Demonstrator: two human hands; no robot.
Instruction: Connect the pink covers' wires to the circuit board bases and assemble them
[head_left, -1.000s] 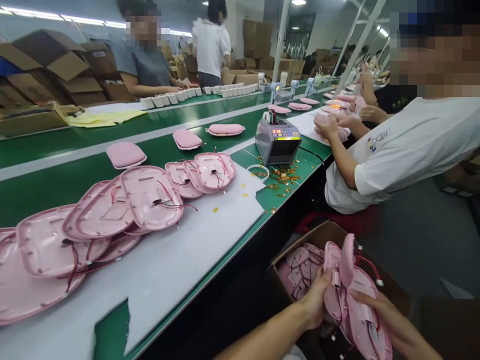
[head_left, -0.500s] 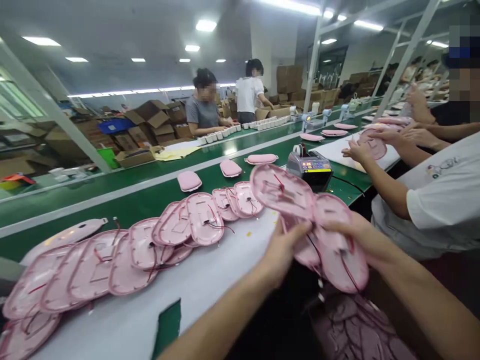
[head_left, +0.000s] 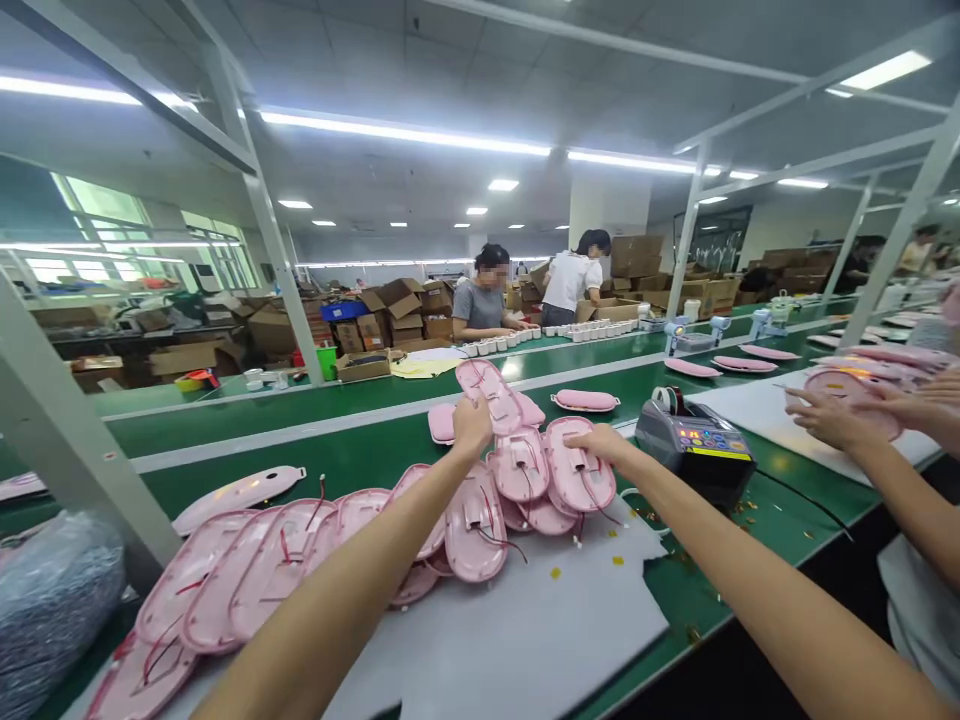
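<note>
My left hand (head_left: pixel 471 424) is closed on a pink oval shell (head_left: pixel 486 388) with red wires, holding it tilted above the row. My right hand (head_left: pixel 598 443) rests on another pink shell (head_left: pixel 577 478) lying on the white mat (head_left: pixel 547 625), fingers bent over its top edge. A long overlapping row of pink shells (head_left: pixel 285 560) runs from the lower left up to my hands.
A grey tape dispenser (head_left: pixel 694 448) stands right of my right hand. Another person's hands (head_left: pixel 832 420) work on a pink shell at the right. Closed pink cases (head_left: pixel 585 401) lie on the green conveyor (head_left: pixel 360 440). Two people stand behind white cups (head_left: pixel 525 338). A metal post (head_left: pixel 67 440) rises at left.
My hands rose from the cardboard box below the bench with a bundle of pink shells and now set them down at the far end of the row on the mat.
</note>
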